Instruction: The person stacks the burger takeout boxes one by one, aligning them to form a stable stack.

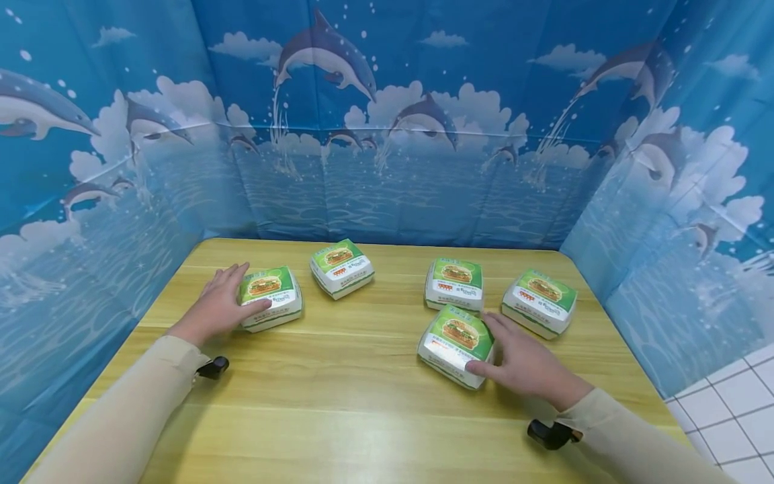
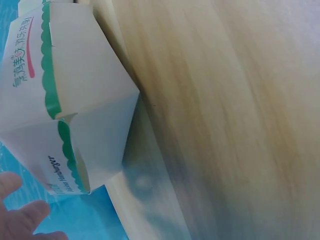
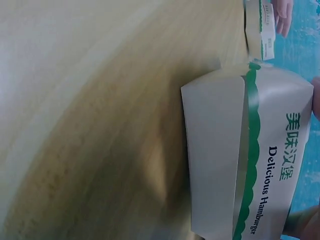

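At the table's left, my left hand (image 1: 224,299) reaches over the side of a white and green hamburger box (image 1: 270,299), fingers stretched along its far left side and thumb over its front. The left wrist view shows fingers (image 2: 32,215) spread apart beside the box (image 2: 90,90). My right hand (image 1: 526,356) holds another hamburger box (image 1: 456,346) by its right side, thumb at the front and fingers at the back. In the right wrist view this box (image 3: 270,155) shows printed lettering; whether its base touches the table cannot be told.
Three more hamburger boxes stand on the wooden table (image 1: 338,417): one at back left (image 1: 342,269), one right behind the held box (image 1: 453,284), one at the right (image 1: 540,302). A dolphin-print curtain (image 1: 387,181) encloses the back and sides.
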Demonstrator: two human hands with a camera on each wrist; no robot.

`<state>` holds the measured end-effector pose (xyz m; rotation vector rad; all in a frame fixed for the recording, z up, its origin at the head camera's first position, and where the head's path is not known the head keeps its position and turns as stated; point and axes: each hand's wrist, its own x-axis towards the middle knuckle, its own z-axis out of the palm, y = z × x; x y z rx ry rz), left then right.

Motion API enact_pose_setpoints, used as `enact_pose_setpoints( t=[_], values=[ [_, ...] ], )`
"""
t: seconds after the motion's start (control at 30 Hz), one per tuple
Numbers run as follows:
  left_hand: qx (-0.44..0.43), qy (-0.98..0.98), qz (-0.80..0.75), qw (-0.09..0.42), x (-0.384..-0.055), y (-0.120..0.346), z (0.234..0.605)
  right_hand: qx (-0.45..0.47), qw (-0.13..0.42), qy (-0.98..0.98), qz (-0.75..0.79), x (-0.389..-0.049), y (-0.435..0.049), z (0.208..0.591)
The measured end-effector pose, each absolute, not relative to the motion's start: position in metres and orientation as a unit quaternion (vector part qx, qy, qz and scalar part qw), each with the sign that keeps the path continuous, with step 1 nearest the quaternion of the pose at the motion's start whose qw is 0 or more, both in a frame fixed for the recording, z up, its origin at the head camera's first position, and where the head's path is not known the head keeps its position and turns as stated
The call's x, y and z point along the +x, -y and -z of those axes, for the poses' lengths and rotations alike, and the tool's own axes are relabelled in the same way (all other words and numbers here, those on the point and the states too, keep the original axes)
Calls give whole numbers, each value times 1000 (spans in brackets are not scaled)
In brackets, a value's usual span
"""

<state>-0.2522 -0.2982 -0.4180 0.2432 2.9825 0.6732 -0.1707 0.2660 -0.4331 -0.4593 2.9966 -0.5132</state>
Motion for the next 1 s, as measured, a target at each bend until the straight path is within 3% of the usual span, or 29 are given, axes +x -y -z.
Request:
enact_pose_setpoints(
  t=[1.0],
  values=[
    [85, -970, -226, 42, -251, 303, 429, -155, 62, -963, 211, -167, -265, 439]
  ],
)
